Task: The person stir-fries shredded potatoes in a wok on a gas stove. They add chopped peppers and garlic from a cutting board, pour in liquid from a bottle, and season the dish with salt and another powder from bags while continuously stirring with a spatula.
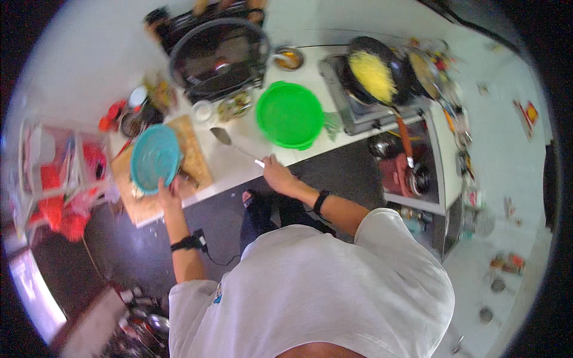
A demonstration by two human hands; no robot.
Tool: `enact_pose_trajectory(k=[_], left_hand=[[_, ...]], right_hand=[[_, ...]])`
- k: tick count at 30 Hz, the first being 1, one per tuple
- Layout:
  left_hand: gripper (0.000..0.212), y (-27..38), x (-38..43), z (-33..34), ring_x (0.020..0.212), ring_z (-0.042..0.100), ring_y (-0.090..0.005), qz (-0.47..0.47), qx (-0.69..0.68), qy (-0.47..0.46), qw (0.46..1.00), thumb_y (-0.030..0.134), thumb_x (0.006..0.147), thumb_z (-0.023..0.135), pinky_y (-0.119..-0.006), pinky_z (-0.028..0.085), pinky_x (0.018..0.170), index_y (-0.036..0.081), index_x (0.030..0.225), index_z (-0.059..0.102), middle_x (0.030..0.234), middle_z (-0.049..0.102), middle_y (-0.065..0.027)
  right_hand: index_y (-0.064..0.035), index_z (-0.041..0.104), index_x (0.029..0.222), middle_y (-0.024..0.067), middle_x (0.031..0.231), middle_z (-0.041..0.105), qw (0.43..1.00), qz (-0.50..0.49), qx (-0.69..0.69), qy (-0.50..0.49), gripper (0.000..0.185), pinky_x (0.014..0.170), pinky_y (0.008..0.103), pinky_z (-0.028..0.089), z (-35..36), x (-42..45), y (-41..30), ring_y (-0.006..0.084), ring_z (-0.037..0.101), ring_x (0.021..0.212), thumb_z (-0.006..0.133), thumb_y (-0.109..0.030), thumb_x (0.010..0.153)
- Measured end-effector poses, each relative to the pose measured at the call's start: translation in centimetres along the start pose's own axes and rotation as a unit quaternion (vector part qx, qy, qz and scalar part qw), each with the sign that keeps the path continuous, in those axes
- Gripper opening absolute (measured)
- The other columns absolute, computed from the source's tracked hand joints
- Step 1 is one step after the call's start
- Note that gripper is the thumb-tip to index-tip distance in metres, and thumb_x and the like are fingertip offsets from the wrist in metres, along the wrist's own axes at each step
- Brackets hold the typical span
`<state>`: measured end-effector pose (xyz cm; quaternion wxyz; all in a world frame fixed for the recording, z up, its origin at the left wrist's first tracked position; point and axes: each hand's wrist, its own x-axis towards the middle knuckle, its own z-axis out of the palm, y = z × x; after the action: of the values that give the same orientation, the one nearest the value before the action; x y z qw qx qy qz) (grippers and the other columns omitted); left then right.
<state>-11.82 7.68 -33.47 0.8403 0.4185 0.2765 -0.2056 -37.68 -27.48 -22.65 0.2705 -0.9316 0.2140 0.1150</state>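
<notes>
My left hand (170,193) grips the near rim of a teal plastic basin (155,159), which is tipped up over a wooden cutting board (192,154). In my right hand (278,173) is the white-ended handle of a metal spatula (221,135); its blade points away to the left over the white counter. Beyond the spatula sits a bright green plastic basin (290,115). A black wok (396,67) rests on the gas stove (340,96) to the right, holding a mass of yellow shreds (372,76). What the shreds are, I cannot tell.
A large dark pot (219,58) stands at the back, with a small bowl (288,58) beside it. Glass jars (235,106) are near the board. The wok's brown handle (404,136) juts past the counter edge. A white rack (67,161) is at left.
</notes>
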Motion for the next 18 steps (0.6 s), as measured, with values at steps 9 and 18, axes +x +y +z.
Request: enact_pose_trajectory(k=[9,18], left_hand=[[0.041,-2.5,-3.8,5.6,0.096,0.066,-0.0283,-0.107,-0.01,0.052,0.993,0.037,0.098,0.062,-0.037,0.061,0.088,-0.001,0.112,0.059,0.102,0.063,-0.0148],[0.025,-15.6,-21.6,24.0,0.121,0.058,-0.0308,-0.191,0.121,-0.136,0.964,0.017,0.096,0.061,-0.049,0.052,0.101,0.004,0.117,0.059,0.112,0.066,-0.0129]], right_hand=[[-0.0055,0.059,0.122,0.0075,0.088,0.061,0.925,0.082,0.264,0.261,0.023,0.069,0.0309,0.051,-21.3,-18.0,1.2,0.0144,0.061,0.076,0.058,-0.015,0.101],[-0.0044,0.062,0.114,0.0173,0.082,0.066,0.886,0.096,0.082,0.445,0.026,0.06,0.0359,0.045,-35.7,-19.7,24.3,0.0232,0.053,0.06,0.066,-0.021,0.095]])
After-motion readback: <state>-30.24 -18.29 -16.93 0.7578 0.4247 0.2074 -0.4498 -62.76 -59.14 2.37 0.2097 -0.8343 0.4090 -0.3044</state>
